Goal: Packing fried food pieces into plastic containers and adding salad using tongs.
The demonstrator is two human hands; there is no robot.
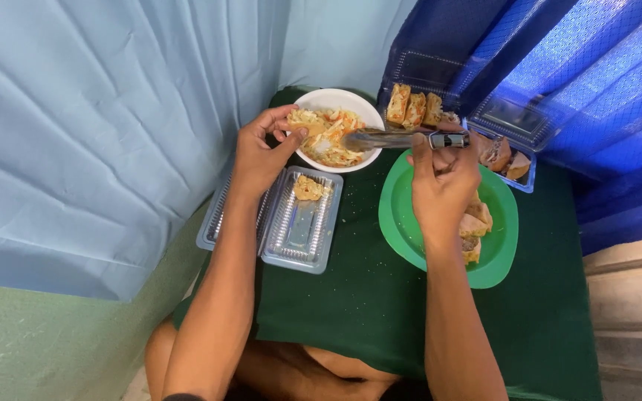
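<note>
My right hand (443, 186) grips metal tongs (388, 139) whose tips reach into a white bowl (336, 99) of shredded salad (326, 137). My left hand (259, 152) steadies the bowl's near-left rim, thumb and fingers on its edge. Below the bowl lies an open clear plastic clamshell box (302, 226) with a small portion of salad (308, 188) at its far end. A green plate (503, 249) under my right hand carries pieces of bread (475, 223).
A second clear plastic box (518, 130) with sliced filled rolls (414, 108) stands at the back right. Everything rests on a dark green cloth (380, 312). Pale blue curtain hangs left, deep blue cloth at the right.
</note>
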